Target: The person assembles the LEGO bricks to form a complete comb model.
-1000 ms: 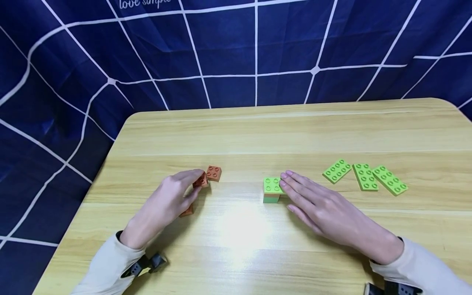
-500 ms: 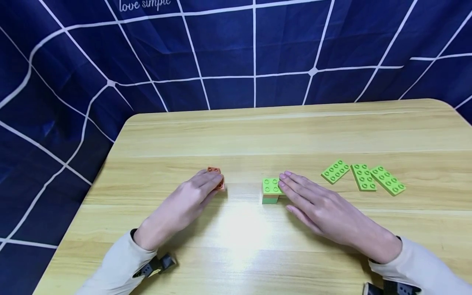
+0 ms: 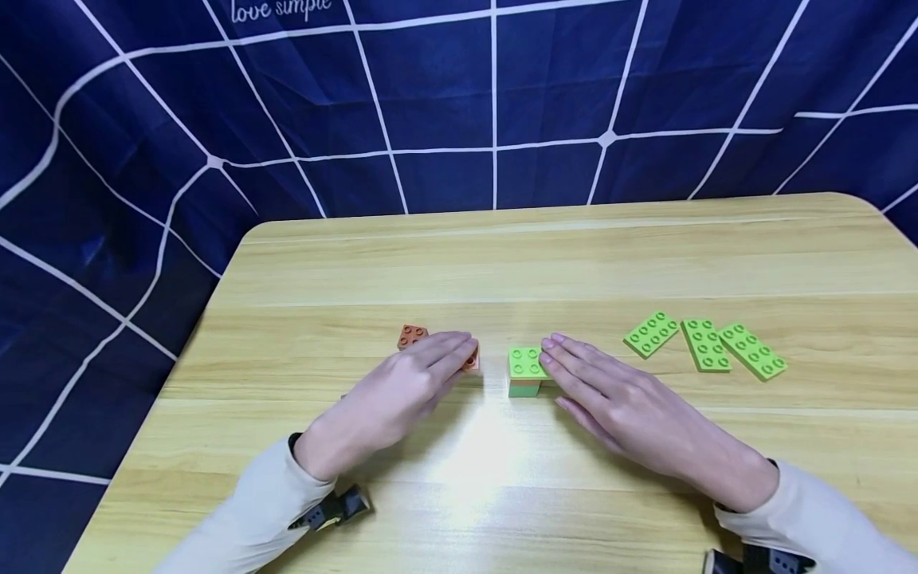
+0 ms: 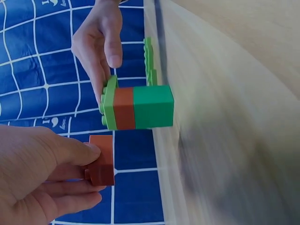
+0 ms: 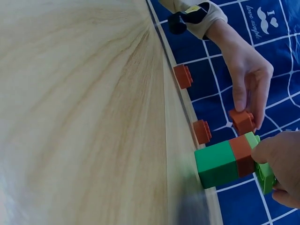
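Observation:
My left hand (image 3: 402, 391) pinches a reddish-brown two-by-two toy brick (image 4: 103, 159) between thumb and fingers, its studs towards the palm. That brick is raised over the table, just left of a small brick stack (image 4: 140, 108). From the bottom up, the stack has a dark green brick, a reddish-brown brick and a lime green studded plate (image 3: 525, 363). Over the plate's right part lie the fingers of my right hand (image 3: 617, 399), with the thumb lower down, so the plate is held between them. The fingers hide that part of the plate in the head view.
Two more reddish-brown bricks, a far one (image 5: 201, 131) and a nearer one (image 5: 183, 76), lie on the wooden table (image 3: 459, 263) at the left. Several lime plates (image 3: 706, 345) lie at the right. A dark blue curtain (image 3: 445, 96) hangs behind.
The left hand has picked up a reddish-brown brick and carried it rightwards, close to the stack. My right hand has stayed on the stack.

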`<state>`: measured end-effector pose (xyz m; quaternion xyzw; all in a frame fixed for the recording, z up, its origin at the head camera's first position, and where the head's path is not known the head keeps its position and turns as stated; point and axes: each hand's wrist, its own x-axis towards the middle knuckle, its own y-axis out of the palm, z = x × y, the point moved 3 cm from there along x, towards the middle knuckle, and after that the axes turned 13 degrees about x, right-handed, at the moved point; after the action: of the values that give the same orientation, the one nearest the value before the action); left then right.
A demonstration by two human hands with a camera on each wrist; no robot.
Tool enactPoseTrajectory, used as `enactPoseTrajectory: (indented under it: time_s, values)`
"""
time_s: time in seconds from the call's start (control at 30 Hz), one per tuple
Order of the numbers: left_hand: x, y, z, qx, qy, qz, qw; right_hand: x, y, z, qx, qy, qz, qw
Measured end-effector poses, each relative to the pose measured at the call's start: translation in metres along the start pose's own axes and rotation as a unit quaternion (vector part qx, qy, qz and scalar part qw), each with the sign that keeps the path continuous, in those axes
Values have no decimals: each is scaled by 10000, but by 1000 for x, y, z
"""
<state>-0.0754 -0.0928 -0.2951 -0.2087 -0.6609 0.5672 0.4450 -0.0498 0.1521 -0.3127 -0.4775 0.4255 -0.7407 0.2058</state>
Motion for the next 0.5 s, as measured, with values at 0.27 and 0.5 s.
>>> enactPoseTrajectory:
  time_s: [0.27,0.5]
  values:
    - [11,-3,-7,-98,193,-46,9998,0,0,0,-52,27,17,10000]
    - [20,-2,-12,-101,361,-329,9988,-1,1,0,-94,13,19,10000]
